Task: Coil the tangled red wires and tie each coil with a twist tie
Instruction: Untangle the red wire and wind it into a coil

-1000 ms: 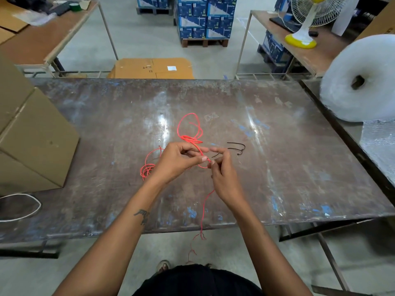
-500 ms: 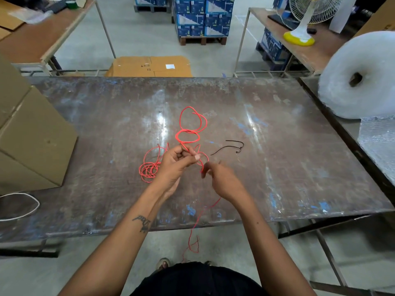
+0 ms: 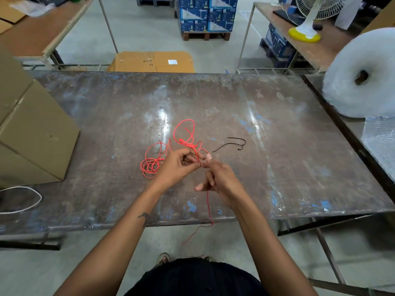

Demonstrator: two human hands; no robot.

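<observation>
Standing at the worn table point(image 3: 277, 167), the person is working a red wire point(image 3: 183, 133) above its middle. Left hand point(image 3: 175, 167) is curling its fingers round the tangle, pinching a strand; right hand point(image 3: 222, 180) is pinching the same strand, thumb up, the tail hanging over the near edge. Small coil point(image 3: 149, 166) is lying beside the left hand. Black twist ties point(image 3: 235, 143) are lying just right. Cardboard box point(image 3: 36, 133) is sitting far left.

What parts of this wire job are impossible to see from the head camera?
- Head view: where the red wire is pinched is hidden behind the left hand and right hand.
- How many separate wires form the tangle: strands overlap, too thin.
- The black twist ties: count unclear, too small.
- The wire's hanging end: blurred below the table edge.
</observation>
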